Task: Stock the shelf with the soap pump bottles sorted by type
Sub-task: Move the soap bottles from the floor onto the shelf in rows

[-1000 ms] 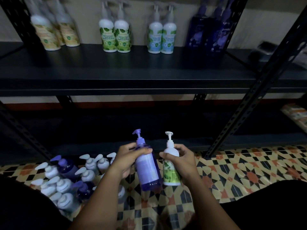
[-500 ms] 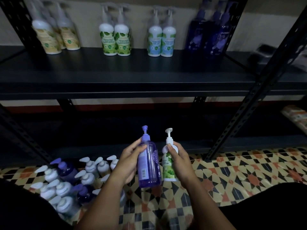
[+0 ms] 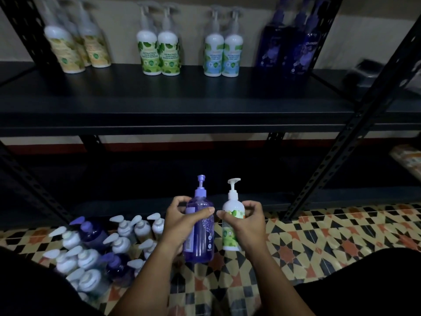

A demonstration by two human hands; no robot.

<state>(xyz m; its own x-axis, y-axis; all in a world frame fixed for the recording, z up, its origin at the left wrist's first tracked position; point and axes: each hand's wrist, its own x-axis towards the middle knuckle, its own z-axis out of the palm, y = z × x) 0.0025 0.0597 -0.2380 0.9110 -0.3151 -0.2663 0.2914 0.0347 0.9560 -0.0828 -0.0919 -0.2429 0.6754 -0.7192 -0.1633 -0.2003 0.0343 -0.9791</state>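
Purple bottle [image 3: 200, 226], white green-labelled bottle [image 3: 232, 226], black shelf [image 3: 173, 103], orange-black-cream star-patterned floor [image 3: 319, 242].

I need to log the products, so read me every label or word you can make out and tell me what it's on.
"ANTIBACTERIAL HAND WASH": green-leaf bottles on the shelf; lower lines blurred.
Same heading, fainter: blue-label bottles.
Yellow-label bottles: blurred.
Dark purple bottles: brand word unreadable.
Held purple bottle and held white bottle: print too small.

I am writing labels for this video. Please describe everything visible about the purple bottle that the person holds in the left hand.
The purple pump bottle looks like clear plastic filled with violet liquid, with a lilac pump head and collar on top. A pale label shows on its left side and a white floral print on its front. It is held nearly upright above the patterned floor tiles. The left hand grips its body, thumb across the front.
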